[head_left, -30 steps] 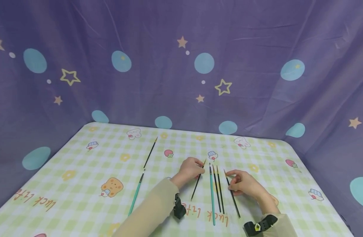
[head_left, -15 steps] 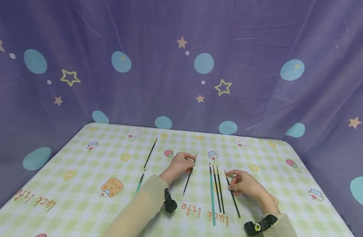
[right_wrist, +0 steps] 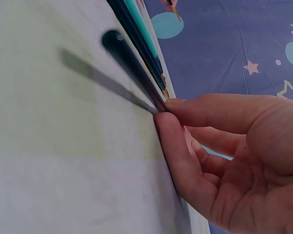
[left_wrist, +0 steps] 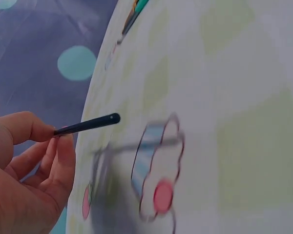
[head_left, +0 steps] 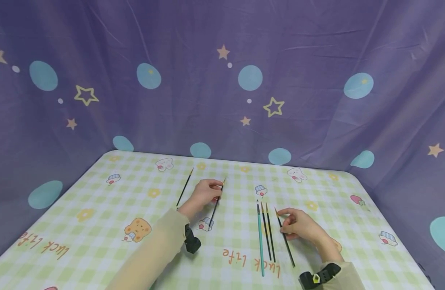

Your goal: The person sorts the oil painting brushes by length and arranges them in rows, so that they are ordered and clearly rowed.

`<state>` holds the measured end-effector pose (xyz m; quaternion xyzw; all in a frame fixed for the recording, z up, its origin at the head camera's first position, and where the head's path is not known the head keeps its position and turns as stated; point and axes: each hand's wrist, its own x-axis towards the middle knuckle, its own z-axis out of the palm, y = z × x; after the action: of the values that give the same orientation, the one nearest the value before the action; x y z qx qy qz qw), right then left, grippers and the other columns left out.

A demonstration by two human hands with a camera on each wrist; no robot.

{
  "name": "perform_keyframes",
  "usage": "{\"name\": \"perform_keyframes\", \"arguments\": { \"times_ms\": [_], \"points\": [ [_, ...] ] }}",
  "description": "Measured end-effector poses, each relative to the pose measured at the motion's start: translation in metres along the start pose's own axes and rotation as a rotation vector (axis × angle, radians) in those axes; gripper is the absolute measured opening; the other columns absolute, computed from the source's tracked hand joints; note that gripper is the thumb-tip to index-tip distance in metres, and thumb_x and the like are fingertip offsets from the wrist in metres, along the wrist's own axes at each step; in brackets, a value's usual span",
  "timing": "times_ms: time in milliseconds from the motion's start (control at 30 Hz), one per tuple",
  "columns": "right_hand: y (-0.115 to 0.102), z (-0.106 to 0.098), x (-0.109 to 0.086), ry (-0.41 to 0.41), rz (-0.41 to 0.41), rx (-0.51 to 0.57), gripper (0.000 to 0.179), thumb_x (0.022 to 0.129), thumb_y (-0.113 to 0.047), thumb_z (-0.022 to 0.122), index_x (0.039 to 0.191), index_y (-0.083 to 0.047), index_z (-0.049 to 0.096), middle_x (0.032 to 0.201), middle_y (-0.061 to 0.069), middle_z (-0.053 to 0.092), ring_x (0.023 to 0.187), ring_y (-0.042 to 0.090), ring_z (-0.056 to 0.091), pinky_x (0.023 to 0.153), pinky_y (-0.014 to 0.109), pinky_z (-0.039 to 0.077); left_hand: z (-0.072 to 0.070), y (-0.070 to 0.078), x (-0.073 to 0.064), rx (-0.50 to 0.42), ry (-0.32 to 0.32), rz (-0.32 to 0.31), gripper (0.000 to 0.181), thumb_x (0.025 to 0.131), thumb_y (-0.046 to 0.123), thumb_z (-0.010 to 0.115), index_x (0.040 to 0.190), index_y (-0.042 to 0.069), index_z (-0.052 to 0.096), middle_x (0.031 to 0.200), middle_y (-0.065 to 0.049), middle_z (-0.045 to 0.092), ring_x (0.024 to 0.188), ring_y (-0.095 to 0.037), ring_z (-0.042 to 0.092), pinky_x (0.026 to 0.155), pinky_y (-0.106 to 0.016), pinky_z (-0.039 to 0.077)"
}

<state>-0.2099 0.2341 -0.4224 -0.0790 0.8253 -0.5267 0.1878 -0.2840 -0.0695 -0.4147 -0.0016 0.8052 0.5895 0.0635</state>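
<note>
In the head view, a teal brush (head_left: 260, 237) lies on the checked cloth (head_left: 327, 225). To its left, well apart, a left-held brush (head_left: 215, 208) with a black handle is pinched near its bristle end by the left hand (head_left: 204, 192); farther left lies a lone brush (head_left: 184, 188). Just right of the teal brush lie two black brushes (head_left: 266, 231), and a little beyond them a right-held brush (head_left: 288, 249) is pinched by the right hand (head_left: 298, 224). The hands are well apart, on opposite sides of the teal brush. Whatever lies under the left sleeve (head_left: 150, 249) is hidden.

In the left wrist view, the handle end hangs above its shadow (left_wrist: 117, 147). It seems best for the left-held brush to be gripped lightly and lowered flat, both ends together, since a slim round handle may roll. Its bristles are out of sight here, and the brushes at the top are cut off.

In the right wrist view, the handle end of the right-held brush is tilted off the cloth; the pinch is probably best steadied so that the row between it and the teal brush is not nudged. Its bristle end is hidden behind the grip.
</note>
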Motion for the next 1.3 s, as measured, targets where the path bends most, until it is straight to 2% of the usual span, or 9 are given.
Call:
{"name": "perform_keyframes", "arguments": {
  "times_ms": [367,500,633,733,867,1133,1300],
  "points": [
    [0.000,-0.002,-0.001,-0.010,-0.018,0.007,0.054,0.079,-0.002,0.064,0.127,0.009,0.042,0.078,0.008,0.055,0.066,0.017,0.058,0.058,0.034,0.054,-0.032,0.000,0.018,0.094,0.030,0.032,0.036,0.080,-0.003,0.061,0.116,0.001,0.060,0.094,-0.013,0.060,0.062,-0.014,0.058,0.055,-0.025,0.051],
    [0.002,-0.003,0.000,-0.008,-0.029,0.001,0.054,0.079,-0.002,0.065,0.127,0.010,0.042,0.077,0.008,0.055,0.065,0.016,0.058,0.057,0.034,0.054,-0.043,0.003,0.021,0.136,0.032,0.048,0.037,0.082,-0.003,0.060,0.118,0.000,0.059,0.103,-0.017,0.060,0.069,-0.018,0.063,0.059,-0.028,0.053],
    [0.004,-0.004,0.001,0.003,-0.024,-0.005,0.054,0.079,-0.002,0.065,0.126,0.009,0.043,0.077,0.008,0.055,0.064,0.017,0.058,0.057,0.033,0.054,-0.052,0.006,0.021,0.151,0.045,0.073,0.035,0.081,-0.003,0.058,0.117,0.000,0.059,0.100,-0.017,0.061,0.069,-0.020,0.063,0.059,-0.029,0.054],
    [0.006,-0.003,0.001,0.000,-0.023,-0.008,0.053,0.079,-0.002,0.064,0.126,0.009,0.043,0.076,0.008,0.055,0.063,0.017,0.058,0.057,0.033,0.054,-0.056,0.006,0.020,0.158,0.052,0.070,0.036,0.080,-0.004,0.058,0.115,0.001,0.060,0.098,-0.015,0.061,0.068,-0.018,0.062,0.059,-0.029,0.054],
    [0.007,-0.002,0.000,-0.003,-0.020,-0.002,0.052,0.079,-0.001,0.063,0.126,0.008,0.043,0.076,0.008,0.056,0.062,0.017,0.058,0.056,0.033,0.054,-0.058,0.000,0.023,0.176,0.073,0.034,0.037,0.081,-0.004,0.056,0.117,0.002,0.059,0.102,-0.015,0.060,0.072,-0.019,0.062,0.059,-0.027,0.053],
    [0.003,0.000,0.000,0.000,-0.018,-0.004,0.051,0.080,-0.002,0.063,0.126,0.008,0.044,0.077,0.010,0.056,0.065,0.018,0.058,0.057,0.034,0.054,-0.065,-0.009,0.029,0.229,0.144,-0.001,0.035,0.084,0.000,0.056,0.119,0.002,0.059,0.103,-0.016,0.061,0.070,-0.019,0.059,0.057,-0.027,0.051],
    [0.002,0.000,0.000,-0.004,-0.022,0.002,0.051,0.079,-0.001,0.062,0.126,0.009,0.043,0.077,0.009,0.056,0.065,0.018,0.058,0.057,0.034,0.054,-0.067,-0.014,0.034,0.358,0.188,0.003,0.032,0.082,0.000,0.057,0.113,0.001,0.063,0.099,-0.015,0.064,0.067,-0.014,0.057,0.053,-0.021,0.047]
  ]
}}
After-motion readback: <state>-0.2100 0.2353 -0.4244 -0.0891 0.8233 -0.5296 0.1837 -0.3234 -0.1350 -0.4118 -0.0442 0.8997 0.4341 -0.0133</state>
